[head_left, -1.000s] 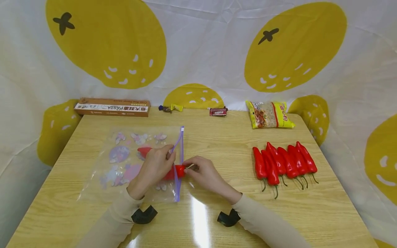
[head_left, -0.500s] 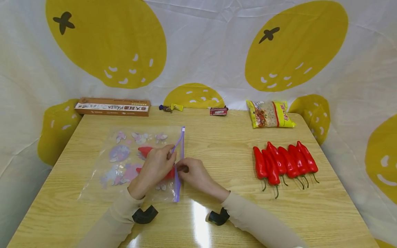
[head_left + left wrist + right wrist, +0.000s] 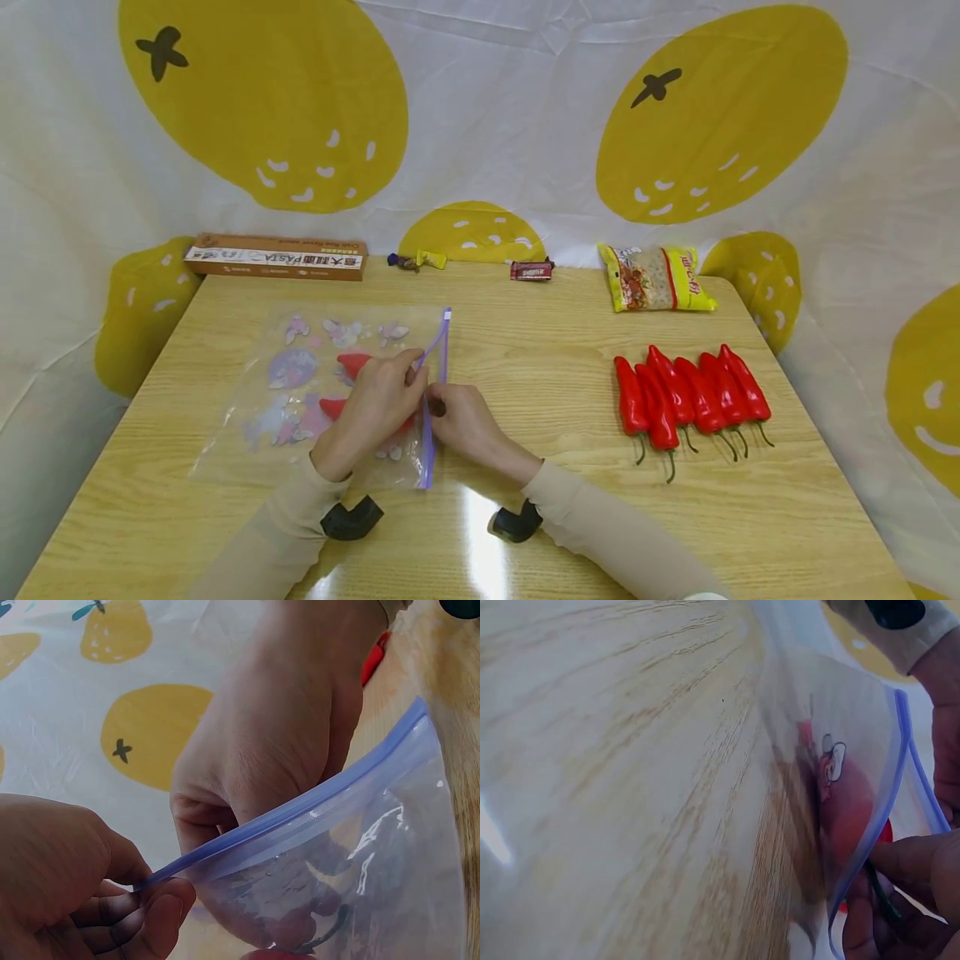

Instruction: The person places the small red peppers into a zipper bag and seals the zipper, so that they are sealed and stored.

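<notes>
Left hand (image 3: 377, 393) pinched the clear bag (image 3: 247, 458) at its purple zip edge (image 3: 446, 354), mouth parted. Right hand (image 3: 470, 425) was partly inside the mouth, thumb and fingers closed on the green stem (image 3: 885, 896) of a red pepper (image 3: 332, 408). That pepper lay in the bag, partly hidden behind the left hand. Six loose peppers (image 3: 699, 396) lay on the bench (image 3: 547, 350), right side.

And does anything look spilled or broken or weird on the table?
Nothing stands out as spilled or broken. The six loose red peppers lie in a slightly ragged row, and the zip bag gapes where the left hand holds its purple edge.
</notes>
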Available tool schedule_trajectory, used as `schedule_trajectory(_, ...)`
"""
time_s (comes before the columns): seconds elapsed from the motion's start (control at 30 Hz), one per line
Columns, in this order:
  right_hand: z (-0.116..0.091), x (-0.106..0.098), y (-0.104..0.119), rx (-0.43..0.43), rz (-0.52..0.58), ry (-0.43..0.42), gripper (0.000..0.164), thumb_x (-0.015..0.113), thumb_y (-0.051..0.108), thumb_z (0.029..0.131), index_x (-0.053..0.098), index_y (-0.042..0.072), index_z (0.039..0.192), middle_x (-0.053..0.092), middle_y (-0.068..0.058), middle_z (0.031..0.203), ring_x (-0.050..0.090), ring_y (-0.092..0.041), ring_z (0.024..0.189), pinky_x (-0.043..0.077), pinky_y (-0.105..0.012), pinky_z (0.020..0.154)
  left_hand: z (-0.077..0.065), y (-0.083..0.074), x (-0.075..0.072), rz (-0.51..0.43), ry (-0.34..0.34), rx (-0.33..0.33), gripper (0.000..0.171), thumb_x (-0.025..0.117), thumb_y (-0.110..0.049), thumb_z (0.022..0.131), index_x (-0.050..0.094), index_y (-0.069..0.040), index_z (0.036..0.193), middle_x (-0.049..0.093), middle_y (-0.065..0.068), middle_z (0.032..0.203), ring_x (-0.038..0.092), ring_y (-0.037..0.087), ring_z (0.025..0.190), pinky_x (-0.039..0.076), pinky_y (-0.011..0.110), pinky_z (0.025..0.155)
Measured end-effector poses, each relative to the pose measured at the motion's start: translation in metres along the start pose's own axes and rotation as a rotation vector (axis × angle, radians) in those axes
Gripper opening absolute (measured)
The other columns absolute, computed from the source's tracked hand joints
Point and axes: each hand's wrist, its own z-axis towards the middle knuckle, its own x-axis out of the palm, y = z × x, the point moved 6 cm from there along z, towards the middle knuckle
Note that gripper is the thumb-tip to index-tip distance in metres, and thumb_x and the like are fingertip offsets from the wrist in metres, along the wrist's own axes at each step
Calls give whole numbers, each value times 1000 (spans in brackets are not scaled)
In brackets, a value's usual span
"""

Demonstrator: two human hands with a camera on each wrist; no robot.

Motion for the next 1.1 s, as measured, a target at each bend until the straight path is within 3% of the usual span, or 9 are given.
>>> schedule_trajectory(0.17, -4, -5, -2, 9, 24, 3, 11, 64, 4, 76, 68, 9, 86, 66, 1, 76, 58, -5, 66, 45, -15, 60, -1, 1, 0, -9, 4, -7, 25, 60, -8, 84, 64, 4, 105, 54, -4, 56, 42, 5, 44, 37, 23, 43)
schedule_trajectory(0.3, -13, -26, -4, 0, -6, -34, 9, 66, 16, 83, 69, 11, 89, 66, 4, 80, 58, -4, 69, 46, -16, 62, -1, 3, 1, -11, 5, -7, 24, 59, -9, 85, 65, 4, 105, 55, -4, 56, 42, 4, 43, 38, 23, 43)
schedule_trajectory(0.5, -47, -87, -25, -13, -270, -199, 13, 64, 15, 83, 69, 10, 93, 65, 1, 83, 61, -10, 67, 47, -22, 56, 2, 5, 3, -18, 18, -3, 25, 59, -9, 85, 65, 4, 105, 51, -5, 54, 37, 4, 40, 33, 22, 40)
schedule_trajectory(0.63, -74, -133, -54, 63, -461, -325, 15, 66, 14, 80, 68, 8, 94, 64, -3, 81, 60, -16, 62, 45, -29, 49, 5, 5, 0, -32, 26, 6, 25, 59, -9, 85, 64, 5, 106, 50, -4, 54, 36, 4, 39, 31, 21, 37)
schedule_trajectory(0.77, -95, -165, -84, 140, -640, -393, 19, 68, 16, 77, 67, 6, 94, 61, -8, 80, 55, -23, 58, 41, -34, 42, 6, 7, -3, -32, 32, -5, 26, 58, -10, 86, 64, 5, 106, 51, -3, 54, 37, 4, 40, 31, 21, 38)
schedule_trajectory(0.93, -110, -183, -107, 201, -765, -387, 28, 70, 20, 76, 64, 3, 96, 55, -15, 76, 51, -30, 53, 36, -37, 36, 5, 9, -4, -29, 34, -27, 27, 58, -11, 86, 64, 4, 107, 48, -4, 53, 36, 5, 41, 30, 22, 38)
schedule_trajectory(1.1, -116, -178, -122, 370, -781, -216, 41, 65, 31, 80, 58, 0, 107, 54, -18, 76, 49, -29, 51, 34, -37, 35, 4, 10, -3, -29, 39, -34, 27, 58, -11, 86, 64, 4, 108, 47, -4, 53, 36, 6, 41, 31, 23, 39)
